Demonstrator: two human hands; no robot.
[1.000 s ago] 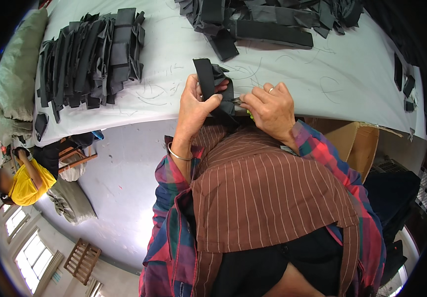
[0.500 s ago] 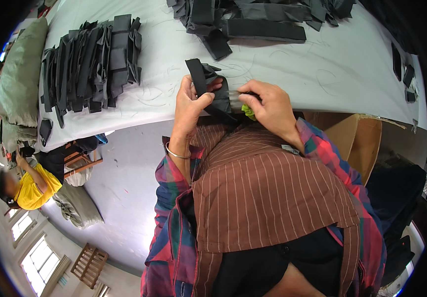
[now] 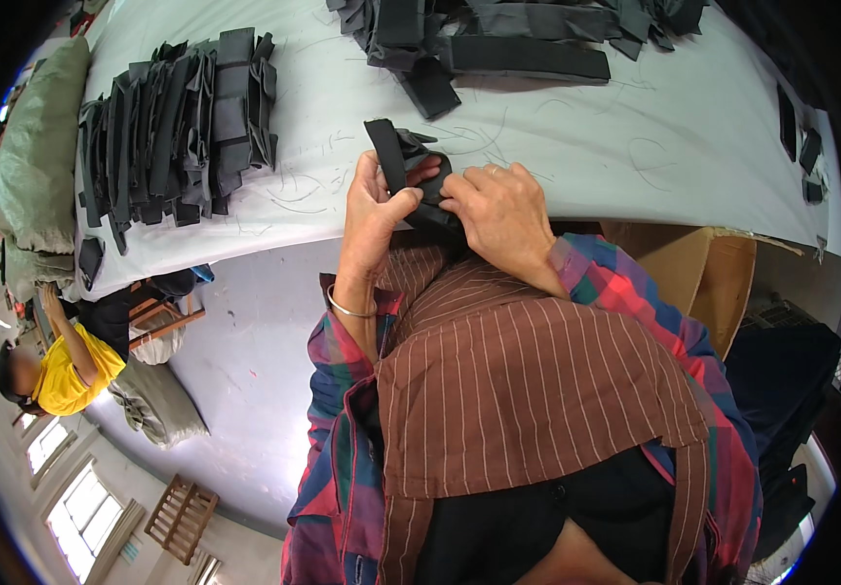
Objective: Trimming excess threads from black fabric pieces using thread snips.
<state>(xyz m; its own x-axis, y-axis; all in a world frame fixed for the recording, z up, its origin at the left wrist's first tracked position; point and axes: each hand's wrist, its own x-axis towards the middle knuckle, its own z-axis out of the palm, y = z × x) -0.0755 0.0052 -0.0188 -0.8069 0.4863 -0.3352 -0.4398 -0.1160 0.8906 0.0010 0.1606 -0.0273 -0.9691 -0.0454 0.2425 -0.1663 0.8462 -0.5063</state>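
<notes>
A black fabric strap piece (image 3: 411, 171) sits at the near edge of the white table (image 3: 635, 146), pinched by the closed left hand (image 3: 374, 210) and right hand (image 3: 500, 210). Stacked black pieces (image 3: 182, 127) lie left of it.

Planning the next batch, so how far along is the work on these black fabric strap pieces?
Looks done: a neat row of folded black fabric pieces lies at the left of the white table. In hand: the left hand and right hand both grip one black strap piece at the table edge. Seemingly left: a loose heap of black pieces at the far side.
</notes>
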